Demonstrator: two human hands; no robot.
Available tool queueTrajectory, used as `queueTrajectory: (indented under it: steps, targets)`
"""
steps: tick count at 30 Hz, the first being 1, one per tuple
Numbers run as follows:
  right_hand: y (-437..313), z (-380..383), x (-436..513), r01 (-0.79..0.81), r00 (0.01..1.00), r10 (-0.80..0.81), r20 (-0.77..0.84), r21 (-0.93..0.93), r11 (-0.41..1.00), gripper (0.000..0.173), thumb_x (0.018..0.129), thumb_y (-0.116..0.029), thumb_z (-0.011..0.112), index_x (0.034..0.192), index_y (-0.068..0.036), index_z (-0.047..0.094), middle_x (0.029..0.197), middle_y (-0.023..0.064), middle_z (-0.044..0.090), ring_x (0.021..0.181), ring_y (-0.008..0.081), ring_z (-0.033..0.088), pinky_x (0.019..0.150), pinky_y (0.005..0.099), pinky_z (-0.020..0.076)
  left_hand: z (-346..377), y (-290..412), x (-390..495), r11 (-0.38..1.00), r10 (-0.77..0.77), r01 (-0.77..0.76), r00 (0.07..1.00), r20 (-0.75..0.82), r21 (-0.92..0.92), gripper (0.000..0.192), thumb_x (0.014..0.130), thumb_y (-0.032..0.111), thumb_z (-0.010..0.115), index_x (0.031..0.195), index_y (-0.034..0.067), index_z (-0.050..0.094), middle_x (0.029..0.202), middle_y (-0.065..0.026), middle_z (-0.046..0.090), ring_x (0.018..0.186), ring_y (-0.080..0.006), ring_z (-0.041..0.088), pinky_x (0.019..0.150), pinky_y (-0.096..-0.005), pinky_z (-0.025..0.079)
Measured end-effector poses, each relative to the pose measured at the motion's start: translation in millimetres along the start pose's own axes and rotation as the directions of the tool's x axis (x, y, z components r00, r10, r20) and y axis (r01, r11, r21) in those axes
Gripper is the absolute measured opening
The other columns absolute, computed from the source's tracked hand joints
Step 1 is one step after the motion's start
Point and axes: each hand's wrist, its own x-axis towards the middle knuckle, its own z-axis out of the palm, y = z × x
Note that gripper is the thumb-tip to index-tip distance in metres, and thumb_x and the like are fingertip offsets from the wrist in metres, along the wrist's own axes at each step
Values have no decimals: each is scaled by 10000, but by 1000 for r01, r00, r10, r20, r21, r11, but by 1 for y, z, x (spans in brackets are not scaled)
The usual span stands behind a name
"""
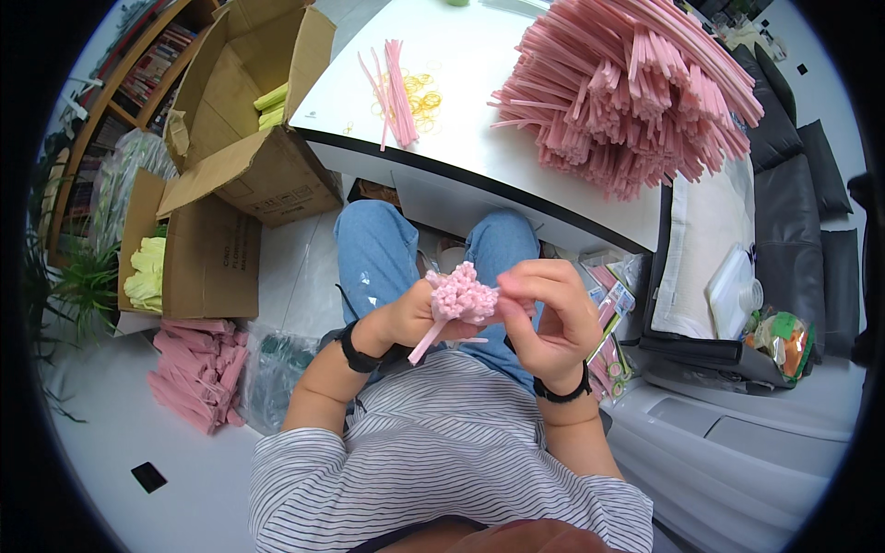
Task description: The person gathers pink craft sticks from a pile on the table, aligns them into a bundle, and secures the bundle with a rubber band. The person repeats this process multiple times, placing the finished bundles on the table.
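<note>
My left hand [415, 314] is closed around a bundle of pink strips [464, 294], seen from its end, above my lap. One strip sticks out below the bundle. The thumb and fingers of my right hand [546, 311] pinch at the bundle's right side; what exactly they pinch is too small to tell. In front of me on the white table [477, 159] lie a small bunch of pink strips [399, 93] and scattered yellow rubber bands [424, 102]. A large pile of pink strips [622, 104] covers the table's right part.
Open cardboard boxes [290, 173] with yellow-green material stand at the left. Pink bundles [197, 373] and a dark phone-like slab [149, 477] lie on the floor. Plastic packets and green-handled scissors [615, 370] are right of my knees, near a dark sofa [788, 200].
</note>
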Motion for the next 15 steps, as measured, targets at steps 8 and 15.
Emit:
queueTrajectory:
  steps: [8, 15]
  targets:
    - [-4, -3, 0, 100, 990, -92, 110, -63, 993, 349, 625, 98, 649, 954, -16, 655, 868, 118, 626, 655, 204, 620, 549, 253, 496, 1, 3, -2, 997, 60, -61, 998, 15, 49, 310, 779, -18, 663, 1081, -9, 590, 1038, -83, 628, 953, -168, 601, 811, -305, 484]
    - [-1, 3, -2, 186, 982, -186, 13, -115, 976, 357, 615, 106, 653, 952, -13, 640, 871, 124, 629, 681, 210, 634, 565, 264, 511, 0, -1, -5, 981, 77, -69, 996, 41, -182, 351, 823, -1, 625, 1161, -4, 533, 1071, -77, 602, 956, -141, 590, 813, -294, 493]
